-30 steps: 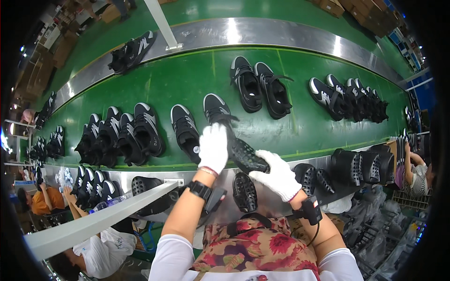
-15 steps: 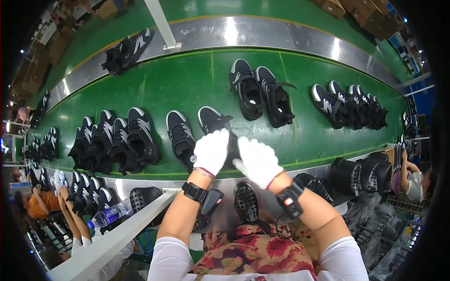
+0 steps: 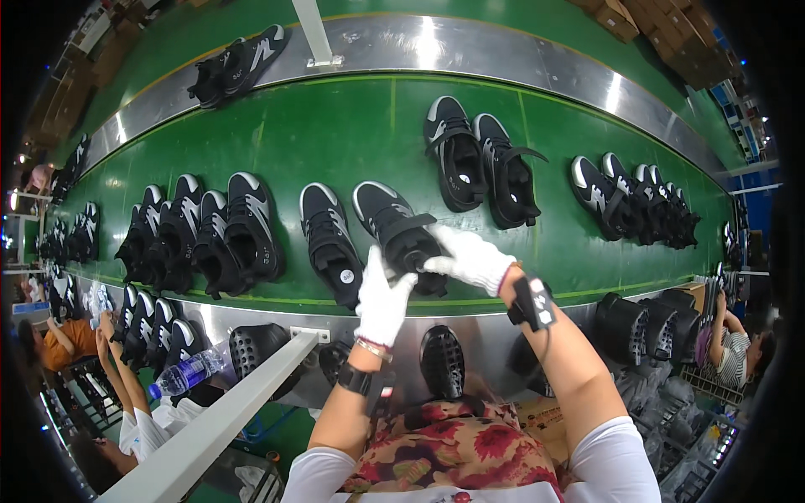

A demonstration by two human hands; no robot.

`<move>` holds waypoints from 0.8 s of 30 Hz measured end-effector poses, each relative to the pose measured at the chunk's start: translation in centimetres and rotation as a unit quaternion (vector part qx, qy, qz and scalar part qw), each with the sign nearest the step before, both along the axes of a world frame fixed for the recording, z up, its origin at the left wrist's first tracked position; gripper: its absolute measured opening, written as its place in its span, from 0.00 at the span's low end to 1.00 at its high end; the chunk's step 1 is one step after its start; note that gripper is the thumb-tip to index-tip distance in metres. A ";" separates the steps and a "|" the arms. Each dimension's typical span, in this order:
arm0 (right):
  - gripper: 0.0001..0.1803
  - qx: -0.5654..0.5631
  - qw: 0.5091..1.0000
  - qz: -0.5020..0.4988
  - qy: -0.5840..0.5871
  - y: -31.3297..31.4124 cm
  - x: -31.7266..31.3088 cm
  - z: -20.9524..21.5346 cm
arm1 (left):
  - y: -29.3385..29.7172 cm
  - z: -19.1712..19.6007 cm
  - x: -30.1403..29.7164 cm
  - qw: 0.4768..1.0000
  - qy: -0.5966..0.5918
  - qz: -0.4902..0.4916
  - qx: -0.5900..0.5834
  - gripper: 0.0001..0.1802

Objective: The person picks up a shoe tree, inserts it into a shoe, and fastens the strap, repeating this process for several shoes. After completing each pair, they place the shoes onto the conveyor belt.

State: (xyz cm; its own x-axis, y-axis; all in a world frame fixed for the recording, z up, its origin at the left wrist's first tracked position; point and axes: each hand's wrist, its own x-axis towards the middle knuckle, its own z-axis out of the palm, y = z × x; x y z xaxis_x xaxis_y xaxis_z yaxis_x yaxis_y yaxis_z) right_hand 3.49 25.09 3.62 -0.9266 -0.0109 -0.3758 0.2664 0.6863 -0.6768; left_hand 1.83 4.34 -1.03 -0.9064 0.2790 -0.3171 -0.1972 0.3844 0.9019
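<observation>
Head view: black sneaker (image 3: pixel 401 235) at frame centre on green conveyor belt (image 3: pixel 369 134). Right hand (image 3: pixel 470 260), white-gloved, fingers closed on its heel, apparently gripping. Left hand (image 3: pixel 381 298) just beside, fingers together, contact unclear. Matching sneaker (image 3: pixel 329 243) left of it.

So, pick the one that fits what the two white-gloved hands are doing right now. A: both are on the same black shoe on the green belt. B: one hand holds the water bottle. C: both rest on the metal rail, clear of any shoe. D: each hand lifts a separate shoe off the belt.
A: the left hand and right hand both touch one black shoe lying on the green belt.
</observation>
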 end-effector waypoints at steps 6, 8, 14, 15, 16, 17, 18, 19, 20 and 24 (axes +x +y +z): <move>0.28 0.083 0.995 -0.018 0.055 -2.5 -2.1 -4.8 | 3.0 -2.0 -2.0 0.976 0.111 0.028 -0.186 0.40; 0.21 0.169 0.982 -0.043 0.071 -3.6 -2.3 -5.4 | 4.7 -2.2 -2.1 0.971 0.057 0.095 -0.211 0.31; 0.22 0.167 0.982 -0.060 0.068 -3.8 -1.5 -2.8 | 4.4 -2.6 -1.7 0.971 0.071 0.138 -0.181 0.29; 0.23 0.211 0.975 -0.042 0.051 -4.0 -1.2 -2.1 | 3.8 -2.7 -1.5 0.971 0.093 0.106 -0.191 0.29; 0.25 0.197 0.975 -0.020 0.102 -4.1 -1.2 -1.6 | 3.3 -2.9 -1.1 0.968 0.123 0.099 -0.193 0.31; 0.19 0.165 0.954 0.009 0.249 -4.3 -0.9 -1.1 | 2.7 -3.1 -1.1 0.972 0.118 0.068 -0.190 0.32; 0.16 0.156 0.954 0.055 0.251 -4.8 -1.3 -1.0 | 2.9 -3.4 -1.0 0.969 0.132 0.070 -0.197 0.31; 0.13 0.152 0.938 0.098 0.297 -5.1 -1.5 -0.9 | 3.1 -3.7 -1.0 0.965 0.136 0.068 -0.212 0.31; 0.10 0.147 0.948 0.089 0.269 -5.6 -1.5 -1.0 | 3.0 -3.9 -1.3 0.970 0.125 0.063 -0.199 0.30; 0.14 0.186 0.936 0.119 0.275 -5.9 0.4 -1.4 | 2.9 -4.0 -1.8 0.971 0.146 0.047 -0.182 0.34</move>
